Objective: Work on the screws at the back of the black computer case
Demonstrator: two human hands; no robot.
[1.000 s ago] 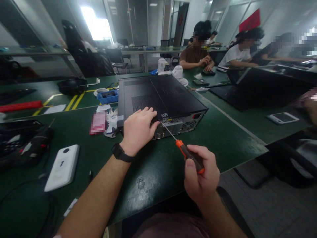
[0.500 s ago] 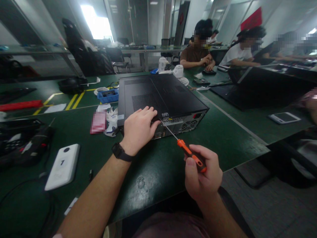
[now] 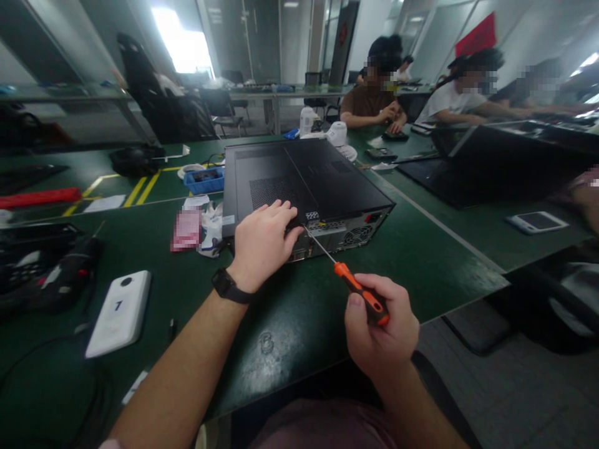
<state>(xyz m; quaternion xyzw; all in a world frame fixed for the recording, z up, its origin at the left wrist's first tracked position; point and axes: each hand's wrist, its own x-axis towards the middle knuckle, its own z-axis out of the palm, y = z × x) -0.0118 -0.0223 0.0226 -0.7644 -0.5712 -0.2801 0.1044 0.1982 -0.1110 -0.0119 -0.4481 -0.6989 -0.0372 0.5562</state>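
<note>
Looks out from the wearer's head, above and just behind the near edge of the green worktop (image 3: 290,333). Faces forward and tilts down, showing that near edge slanting upward to the right. Sits close enough to take in the left hand (image 3: 266,240), the right hand (image 3: 384,330) and both forearms (image 3: 182,368), framed from below. Reaches wide, past the worktop's far edge, to distant chairs (image 3: 222,112) and glass walls (image 3: 262,43).
</note>
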